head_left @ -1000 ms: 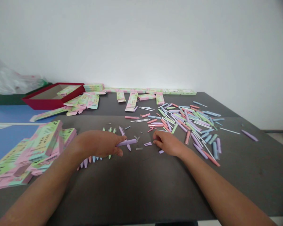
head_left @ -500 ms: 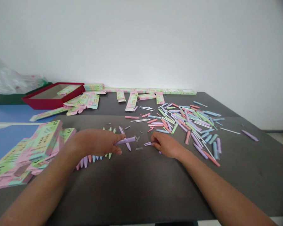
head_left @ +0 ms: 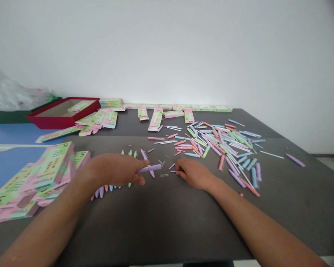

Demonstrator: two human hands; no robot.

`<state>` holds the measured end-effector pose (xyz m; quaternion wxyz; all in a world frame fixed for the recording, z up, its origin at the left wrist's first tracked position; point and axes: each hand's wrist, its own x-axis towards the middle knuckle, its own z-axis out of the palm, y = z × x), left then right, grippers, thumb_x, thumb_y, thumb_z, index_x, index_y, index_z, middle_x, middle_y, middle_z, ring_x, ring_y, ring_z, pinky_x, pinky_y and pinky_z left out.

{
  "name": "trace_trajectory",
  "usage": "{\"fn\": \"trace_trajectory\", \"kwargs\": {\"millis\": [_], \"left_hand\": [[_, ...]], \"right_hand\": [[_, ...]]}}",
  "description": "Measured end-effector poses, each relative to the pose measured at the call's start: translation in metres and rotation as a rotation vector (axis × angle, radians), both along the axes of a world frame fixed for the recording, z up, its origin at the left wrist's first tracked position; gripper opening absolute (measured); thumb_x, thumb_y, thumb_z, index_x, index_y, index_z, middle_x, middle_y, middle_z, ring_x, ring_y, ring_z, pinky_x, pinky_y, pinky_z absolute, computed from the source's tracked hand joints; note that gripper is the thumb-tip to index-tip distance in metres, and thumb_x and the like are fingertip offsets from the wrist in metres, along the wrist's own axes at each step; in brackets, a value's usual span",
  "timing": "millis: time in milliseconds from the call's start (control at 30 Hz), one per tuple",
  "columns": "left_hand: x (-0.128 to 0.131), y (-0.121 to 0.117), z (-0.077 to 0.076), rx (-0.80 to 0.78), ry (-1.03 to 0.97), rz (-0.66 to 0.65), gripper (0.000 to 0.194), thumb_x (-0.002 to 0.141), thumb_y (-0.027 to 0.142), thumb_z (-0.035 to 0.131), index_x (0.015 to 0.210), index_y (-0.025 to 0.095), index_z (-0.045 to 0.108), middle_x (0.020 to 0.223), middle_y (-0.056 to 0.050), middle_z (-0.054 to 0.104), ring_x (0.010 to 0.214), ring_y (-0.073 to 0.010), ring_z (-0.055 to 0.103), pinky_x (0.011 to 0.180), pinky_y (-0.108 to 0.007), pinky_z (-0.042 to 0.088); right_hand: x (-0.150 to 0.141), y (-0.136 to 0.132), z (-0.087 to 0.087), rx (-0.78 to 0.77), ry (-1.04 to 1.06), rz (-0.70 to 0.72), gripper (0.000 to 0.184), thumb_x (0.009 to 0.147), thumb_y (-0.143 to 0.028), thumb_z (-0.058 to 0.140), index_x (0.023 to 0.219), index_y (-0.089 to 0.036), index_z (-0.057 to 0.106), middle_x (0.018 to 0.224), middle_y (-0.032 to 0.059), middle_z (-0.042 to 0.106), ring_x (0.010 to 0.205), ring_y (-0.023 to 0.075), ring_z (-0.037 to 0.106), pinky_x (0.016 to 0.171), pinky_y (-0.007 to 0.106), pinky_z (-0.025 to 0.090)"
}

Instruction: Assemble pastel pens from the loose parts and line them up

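Note:
My left hand [head_left: 119, 170] is closed around a purple pen barrel [head_left: 151, 168], which points right from between thumb and fingers. Under and behind that barrel lies a purple pen [head_left: 144, 154] on the dark table. A row of pastel pens [head_left: 101, 191] is partly hidden by the left hand. My right hand [head_left: 193, 172] rests low on the table with curled fingers, pinching at small purple pen parts [head_left: 172, 166]; the fingertips are partly hidden. Short clear plastic pieces [head_left: 164, 175] lie between the two hands.
A loose heap of pastel pen parts and white refills [head_left: 222, 142] spreads to the right. Printed pen boxes [head_left: 50, 168] are stacked at left. Behind them stand a red box [head_left: 58, 120], flattened cartons [head_left: 100, 118] and a plastic bag [head_left: 16, 96]. A lone purple pen [head_left: 295, 160] lies far right.
My right hand has shifted left onto the small purple parts, and these now lie apart at a different angle. The left hand still holds the barrel, almost in place.

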<state>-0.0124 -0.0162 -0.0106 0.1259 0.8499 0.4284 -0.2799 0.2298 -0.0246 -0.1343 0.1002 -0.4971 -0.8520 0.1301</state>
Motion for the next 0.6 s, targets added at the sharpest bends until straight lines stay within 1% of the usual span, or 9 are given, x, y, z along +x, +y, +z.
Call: {"fn": "trace_trajectory", "kwargs": {"millis": [67, 167, 233, 300, 367, 433, 500, 600], "left_hand": [[-0.001, 0.0, -0.001, 0.001, -0.006, -0.002, 0.058, 0.083, 0.042, 0.047, 0.138, 0.028, 0.037, 0.107, -0.011, 0.068, 0.089, -0.0289, 0.063, 0.067, -0.036, 0.046], [-0.001, -0.001, -0.001, 0.009, -0.001, 0.001, 0.058, 0.083, 0.043, 0.048, 0.138, 0.029, 0.038, 0.109, -0.011, 0.067, 0.09, -0.0285, 0.063, 0.067, -0.035, 0.046], [0.0, -0.001, 0.0, 0.012, 0.003, 0.002, 0.058, 0.083, 0.043, 0.048, 0.137, 0.028, 0.038, 0.109, -0.012, 0.067, 0.089, -0.0287, 0.063, 0.066, -0.035, 0.046], [0.0, -0.001, 0.001, 0.005, -0.002, 0.003, 0.057, 0.082, 0.043, 0.048, 0.136, 0.028, 0.04, 0.108, -0.012, 0.067, 0.088, -0.0285, 0.063, 0.065, -0.034, 0.045], [0.001, -0.002, 0.003, -0.006, -0.01, 0.006, 0.055, 0.082, 0.042, 0.049, 0.135, 0.029, 0.042, 0.106, -0.011, 0.068, 0.087, -0.0277, 0.063, 0.064, -0.033, 0.045], [0.0, -0.002, 0.004, -0.009, -0.019, 0.007, 0.054, 0.081, 0.041, 0.05, 0.133, 0.03, 0.044, 0.104, -0.01, 0.069, 0.084, -0.0269, 0.064, 0.061, -0.032, 0.044], [0.0, -0.002, 0.005, -0.008, -0.028, 0.005, 0.054, 0.081, 0.041, 0.05, 0.133, 0.03, 0.044, 0.103, -0.01, 0.069, 0.083, -0.0264, 0.064, 0.06, -0.031, 0.043], [0.0, -0.002, 0.005, -0.014, -0.034, 0.003, 0.054, 0.081, 0.041, 0.05, 0.133, 0.029, 0.044, 0.104, -0.01, 0.069, 0.085, -0.0263, 0.063, 0.061, -0.031, 0.043]], "right_hand": [[-0.001, -0.001, 0.002, 0.005, -0.008, 0.009, 0.004, 0.083, -0.023, 0.051, 0.085, -0.019, 0.052, 0.087, 0.0034, 0.058, 0.08, 0.0151, 0.052, 0.065, 0.025, 0.03], [0.0, -0.003, 0.008, 0.005, 0.027, -0.004, 0.002, 0.08, -0.017, 0.049, 0.081, -0.019, 0.05, 0.083, 0.0027, 0.057, 0.073, 0.0136, 0.05, 0.062, 0.024, 0.03], [0.001, -0.004, 0.012, -0.008, 0.085, -0.039, 0.007, 0.077, -0.012, 0.048, 0.081, -0.018, 0.049, 0.078, 0.0012, 0.056, 0.067, 0.0126, 0.047, 0.059, 0.023, 0.029], [0.003, -0.004, 0.014, -0.017, 0.155, -0.079, 0.013, 0.077, -0.01, 0.046, 0.085, -0.018, 0.049, 0.077, 0.0009, 0.057, 0.066, 0.0126, 0.047, 0.058, 0.023, 0.03], [0.004, -0.002, 0.014, -0.024, 0.226, -0.086, 0.018, 0.079, -0.01, 0.043, 0.093, -0.017, 0.051, 0.084, 0.003, 0.059, 0.072, 0.0134, 0.05, 0.063, 0.023, 0.033], [0.004, -0.001, 0.013, -0.038, 0.272, -0.056, 0.02, 0.082, -0.01, 0.043, 0.098, -0.016, 0.053, 0.094, 0.0058, 0.06, 0.083, 0.0146, 0.052, 0.071, 0.025, 0.036], [0.004, 0.0, 0.011, -0.057, 0.286, -0.027, 0.019, 0.082, -0.009, 0.043, 0.095, -0.016, 0.056, 0.096, 0.0065, 0.06, 0.087, 0.0151, 0.052, 0.076, 0.025, 0.036], [0.004, 0.001, 0.01, -0.065, 0.294, -0.021, 0.016, 0.082, -0.01, 0.043, 0.089, -0.016, 0.056, 0.091, 0.0052, 0.06, 0.083, 0.0145, 0.052, 0.073, 0.025, 0.037]]}}
